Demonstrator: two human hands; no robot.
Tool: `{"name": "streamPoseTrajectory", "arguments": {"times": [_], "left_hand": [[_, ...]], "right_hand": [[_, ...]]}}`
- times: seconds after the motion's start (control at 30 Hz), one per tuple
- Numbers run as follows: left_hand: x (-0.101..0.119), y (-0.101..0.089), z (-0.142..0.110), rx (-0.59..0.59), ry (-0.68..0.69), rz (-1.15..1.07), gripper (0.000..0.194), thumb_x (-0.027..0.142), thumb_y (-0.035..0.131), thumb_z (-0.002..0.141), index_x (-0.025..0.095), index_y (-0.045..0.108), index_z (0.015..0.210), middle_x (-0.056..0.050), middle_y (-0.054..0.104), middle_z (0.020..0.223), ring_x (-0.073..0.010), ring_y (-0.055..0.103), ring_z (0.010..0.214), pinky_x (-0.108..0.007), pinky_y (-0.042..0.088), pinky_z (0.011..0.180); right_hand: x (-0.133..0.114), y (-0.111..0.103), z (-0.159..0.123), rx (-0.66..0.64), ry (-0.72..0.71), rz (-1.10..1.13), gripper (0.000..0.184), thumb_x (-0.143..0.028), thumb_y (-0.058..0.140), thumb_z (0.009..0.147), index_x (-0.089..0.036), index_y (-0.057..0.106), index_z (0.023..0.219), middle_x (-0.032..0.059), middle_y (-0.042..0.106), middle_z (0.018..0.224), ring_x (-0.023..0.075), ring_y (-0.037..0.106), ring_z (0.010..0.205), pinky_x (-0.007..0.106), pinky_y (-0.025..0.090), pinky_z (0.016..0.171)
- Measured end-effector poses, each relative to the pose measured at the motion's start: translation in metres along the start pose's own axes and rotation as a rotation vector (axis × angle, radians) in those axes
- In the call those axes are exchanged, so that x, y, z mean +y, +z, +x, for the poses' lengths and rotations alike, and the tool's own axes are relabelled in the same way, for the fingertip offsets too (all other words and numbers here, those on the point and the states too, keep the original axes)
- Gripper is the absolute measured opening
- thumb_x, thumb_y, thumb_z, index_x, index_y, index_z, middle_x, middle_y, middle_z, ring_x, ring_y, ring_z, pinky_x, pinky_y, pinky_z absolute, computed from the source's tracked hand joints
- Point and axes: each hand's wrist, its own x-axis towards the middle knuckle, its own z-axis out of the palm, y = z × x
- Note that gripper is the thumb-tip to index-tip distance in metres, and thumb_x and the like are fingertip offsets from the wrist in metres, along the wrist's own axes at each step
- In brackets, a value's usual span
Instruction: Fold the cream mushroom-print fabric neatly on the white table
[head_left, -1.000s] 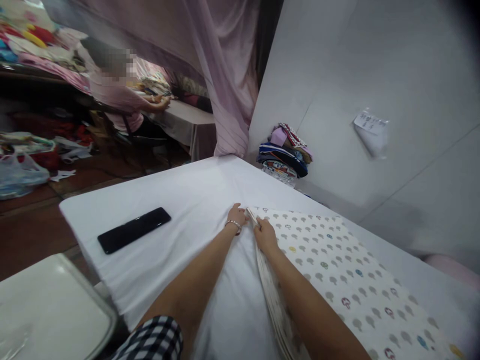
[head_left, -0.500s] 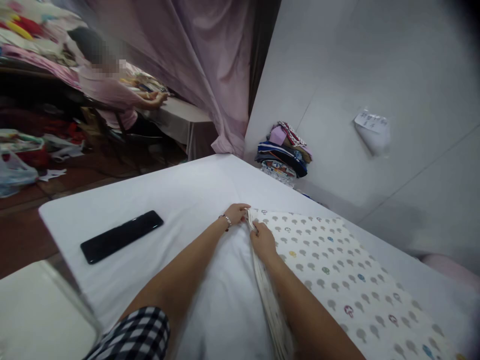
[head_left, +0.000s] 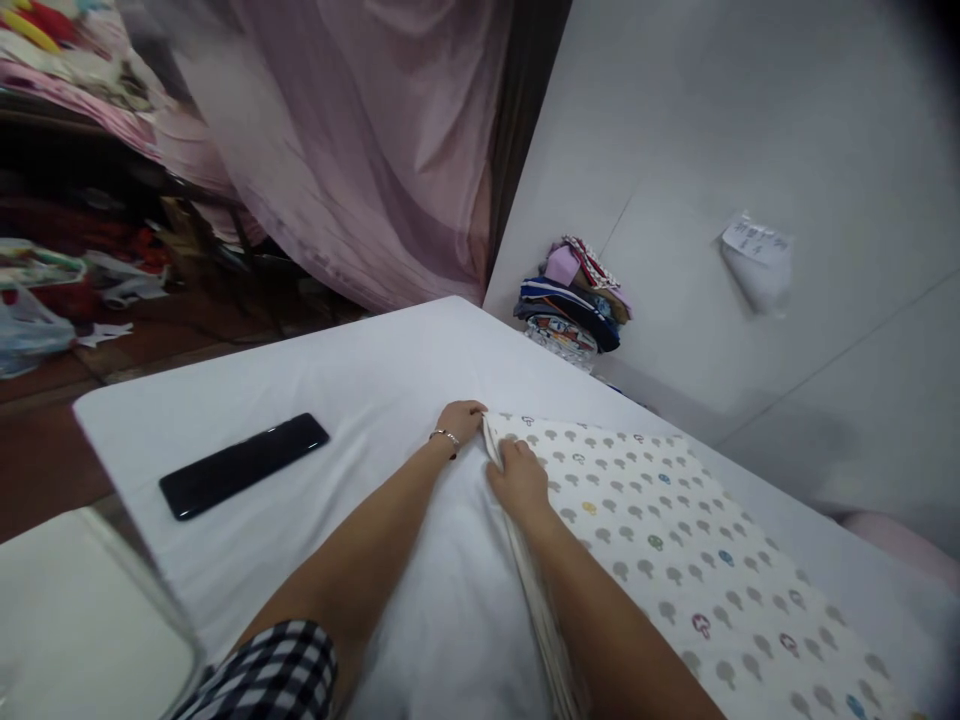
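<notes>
Near end of the off-white patterned fabric sheet (head_left: 645, 510) is out of view; right forearm (head_left: 600, 590) covers some. Visible length runs near-to-far on the white cloth-covered table (head_left: 375, 370). Grey tree-like prints, few coloured, layered left edge. Left hand (head_left: 460, 423) pinches far-left corner; right hand (head_left: 520, 482) on left edge, can't tell if pinching. Glossy black rectangular phone (head_left: 244, 465) lies left.

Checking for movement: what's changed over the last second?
The pink fabric curtain has spread leftward, hiding more of the seated person. The left hand has drawn its spread fingers together at the corner of the white printed cloth. The right hand stays at its edge, the black rectangular phone on the white table.
</notes>
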Motion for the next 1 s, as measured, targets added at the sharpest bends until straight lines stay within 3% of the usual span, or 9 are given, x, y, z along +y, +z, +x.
{"name": "streamPoseTrajectory", "arguments": {"times": [0.23, 0.4, 0.53, 0.77, 1.0], "left_hand": [[-0.004, -0.006, -0.006, -0.063, 0.139, 0.065, 0.026, 0.015, 0.052, 0.072, 0.025, 0.070, 0.088, 0.003, 0.068, 0.091, -0.0131, 0.059, 0.089, -0.021, 0.042, 0.084], [0.000, -0.008, -0.008, 0.022, 0.147, 0.192, 0.026, 0.015, 0.048, 0.075, 0.023, 0.070, 0.087, -0.001, 0.066, 0.098, -0.0153, 0.056, 0.094, -0.024, 0.039, 0.088], [0.002, -0.008, -0.010, 0.007, 0.104, 0.184, 0.025, 0.019, 0.050, 0.074, 0.025, 0.069, 0.089, 0.000, 0.066, 0.097, -0.0157, 0.056, 0.093, -0.023, 0.040, 0.086], [0.004, -0.014, -0.018, -0.121, 0.184, 0.154, 0.039, 0.020, 0.055, 0.070, 0.029, 0.063, 0.107, 0.003, 0.063, 0.106, -0.0153, 0.057, 0.091, -0.023, 0.041, 0.083], [0.005, -0.010, -0.015, -0.104, 0.208, 0.193, 0.026, 0.022, 0.050, 0.074, 0.030, 0.067, 0.093, 0.003, 0.064, 0.102, -0.0153, 0.057, 0.091, -0.022, 0.040, 0.080]], "right_hand": [[0.001, 0.002, 0.000, 0.011, -0.003, 0.004, 0.038, -0.041, 0.042, 0.083, -0.021, 0.048, 0.116, 0.0092, 0.051, 0.105, 0.0231, 0.048, 0.094, 0.031, 0.037, 0.071], [0.004, 0.004, 0.003, 0.031, 0.009, 0.011, 0.034, -0.044, 0.037, 0.086, -0.021, 0.053, 0.105, 0.0077, 0.053, 0.100, 0.0201, 0.051, 0.086, 0.029, 0.037, 0.067], [0.008, 0.004, 0.009, 0.022, 0.009, 0.022, 0.029, -0.041, 0.037, 0.087, -0.020, 0.055, 0.097, 0.0057, 0.055, 0.094, 0.0172, 0.052, 0.079, 0.027, 0.035, 0.065], [0.014, 0.007, 0.012, 0.058, -0.013, 0.072, 0.021, -0.026, 0.035, 0.087, -0.021, 0.056, 0.087, 0.0027, 0.058, 0.089, 0.0148, 0.052, 0.077, 0.025, 0.032, 0.063], [0.012, 0.007, 0.012, 0.049, -0.059, 0.095, 0.025, -0.024, 0.031, 0.089, -0.021, 0.056, 0.085, 0.0029, 0.060, 0.087, 0.0150, 0.053, 0.077, 0.025, 0.032, 0.065]]}}
